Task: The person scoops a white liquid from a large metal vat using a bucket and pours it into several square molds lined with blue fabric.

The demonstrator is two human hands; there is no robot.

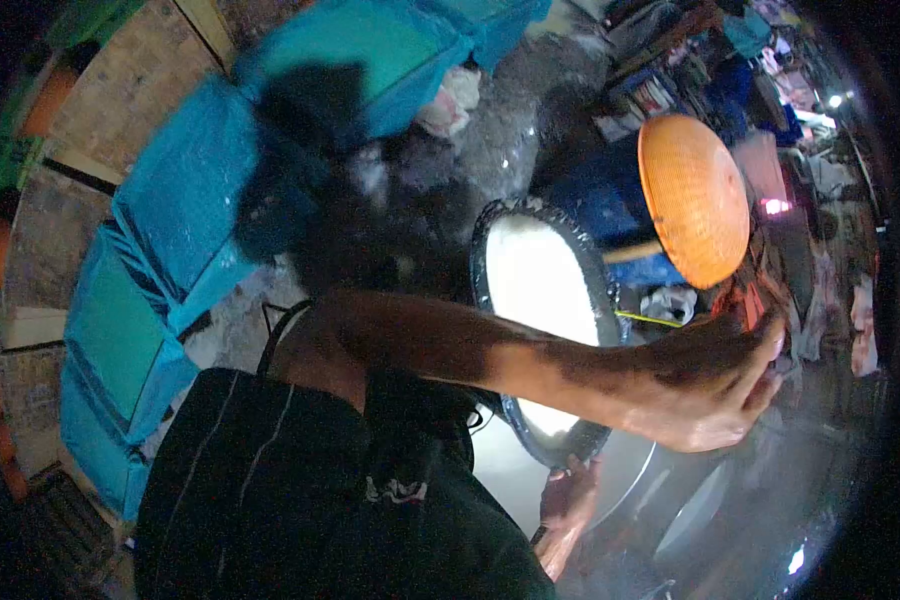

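A tub of white contents (540, 275) with a crinkled black rim (483, 260) stands tilted in the middle of the view. My right hand (567, 505) grips its lower rim. My left arm reaches across in front of the tub. Beyond it, my left hand (705, 395) is closed with curled fingers, close to a red-orange thing (755, 300); I cannot tell what it holds. Below the tub, part of a wide pale round surface (505, 470) with a thin rim shows.
An orange ribbed plastic basket (695, 200) lies over a dark blue container (595, 205), with a wooden handle (635, 252) beside it. Blue-green covered blocks (185, 190) line the left. Grey haze hangs at lower right. Clutter fills the upper right.
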